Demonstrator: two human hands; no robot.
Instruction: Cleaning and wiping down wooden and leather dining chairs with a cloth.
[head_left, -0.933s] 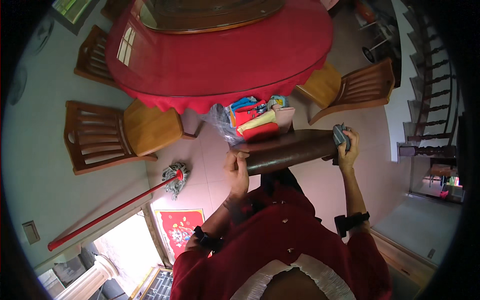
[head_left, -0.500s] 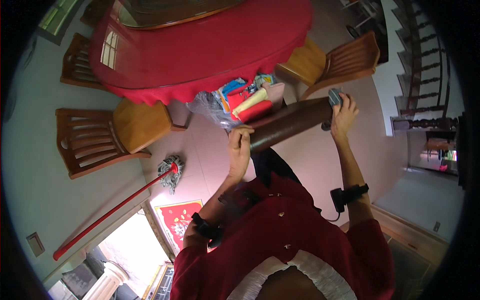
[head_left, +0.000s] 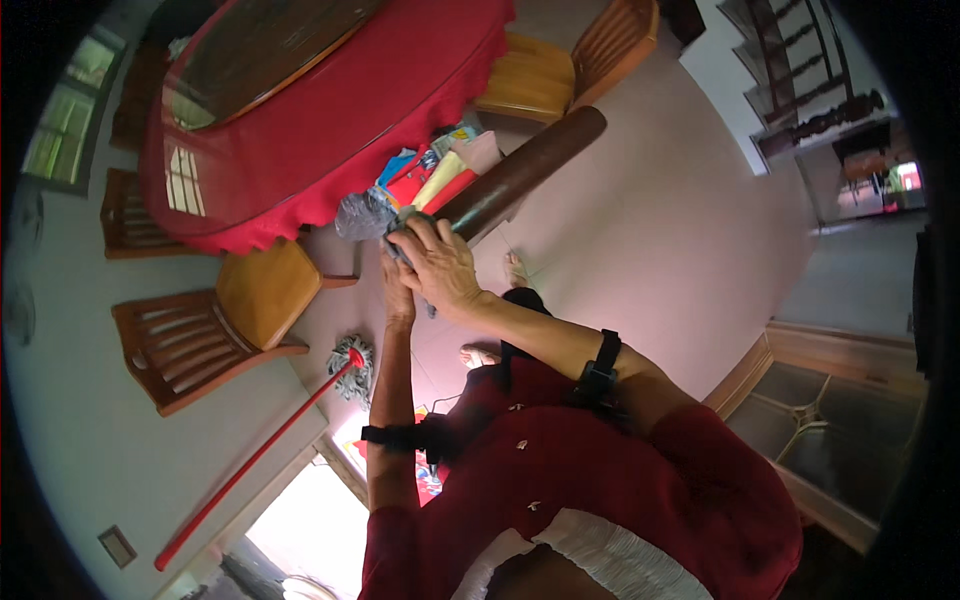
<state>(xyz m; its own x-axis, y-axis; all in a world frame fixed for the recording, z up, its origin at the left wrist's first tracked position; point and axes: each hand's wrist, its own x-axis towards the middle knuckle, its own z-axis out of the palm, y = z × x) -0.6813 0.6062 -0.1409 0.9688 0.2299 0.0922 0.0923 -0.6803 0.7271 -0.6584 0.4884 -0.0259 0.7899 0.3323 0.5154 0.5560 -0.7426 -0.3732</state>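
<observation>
A long, dark brown, smooth rounded bar, like the top of a seat's backrest, slants from my hands up to the right. At its near left end my right hand is closed on a grey cloth, with its fingers bent over it. My left hand is upright at the same end, close against the right one. Its fingers are mostly hidden behind the right hand and the cloth. Just behind the bar lies a pile of folded coloured clothes, with a clear plastic bag to its left.
An oval table with a red cover fills the upper left. Wooden chairs stand at its left and far side. A red-handled mop leans at lower left. A staircase rises at upper right.
My right hand has moved with the grey cloth from the bar's right end to its left end, beside my left hand. The view has turned, so the bar slants more steeply.
</observation>
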